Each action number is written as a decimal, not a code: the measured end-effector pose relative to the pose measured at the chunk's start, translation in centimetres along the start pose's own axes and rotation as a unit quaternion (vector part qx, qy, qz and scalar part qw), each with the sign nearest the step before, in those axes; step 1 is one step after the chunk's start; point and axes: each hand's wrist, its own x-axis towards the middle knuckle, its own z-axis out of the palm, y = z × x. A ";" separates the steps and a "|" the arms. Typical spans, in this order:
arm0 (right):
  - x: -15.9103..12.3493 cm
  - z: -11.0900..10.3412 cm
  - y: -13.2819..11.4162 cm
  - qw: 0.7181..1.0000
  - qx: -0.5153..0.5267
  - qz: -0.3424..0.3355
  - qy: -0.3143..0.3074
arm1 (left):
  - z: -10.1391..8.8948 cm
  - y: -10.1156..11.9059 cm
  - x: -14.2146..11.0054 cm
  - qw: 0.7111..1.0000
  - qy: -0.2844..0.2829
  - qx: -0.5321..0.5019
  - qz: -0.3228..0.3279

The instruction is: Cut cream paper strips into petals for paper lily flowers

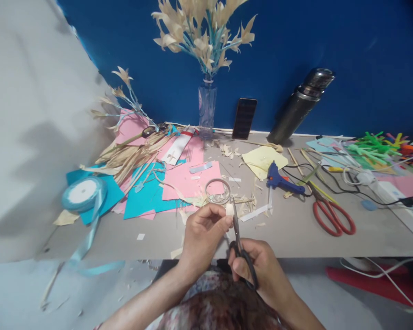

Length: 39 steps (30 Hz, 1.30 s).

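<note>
My left hand (pixel 202 236) pinches a small pale strip (pixel 229 210) between thumb and fingers, just above the table's front edge. My right hand (pixel 258 270) grips black-handled scissors (pixel 239 245), fingers through the loops, blades pointing up at the pale strip. Both hands are close together over my lap. A clear tape ring (pixel 217 191) lies on the table just beyond the left hand, among pale scraps.
Pink and teal paper sheets (pixel 179 183), a blue ribbon spool (pixel 83 193), dried leaves, a blue glue gun (pixel 281 181), red-handled scissors (pixel 332 215), a vase of paper flowers (pixel 207 107), a phone (pixel 244 118), a dark flask (pixel 301 105) and cables crowd the grey table (pixel 289 233).
</note>
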 end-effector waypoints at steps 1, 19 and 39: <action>0.0 0.0 0.0 1.000 0.000 0.001 0.001 | 0.0 0.0 0.0 1.000 0.001 0.003 0.000; -0.6 0.7 0.2 0.999 -0.028 -0.008 0.027 | 0.1 0.1 -0.9 1.000 0.002 -0.004 0.017; -0.6 0.8 0.4 0.999 -0.003 0.022 0.024 | -0.7 0.1 -0.8 1.000 -0.027 0.013 0.005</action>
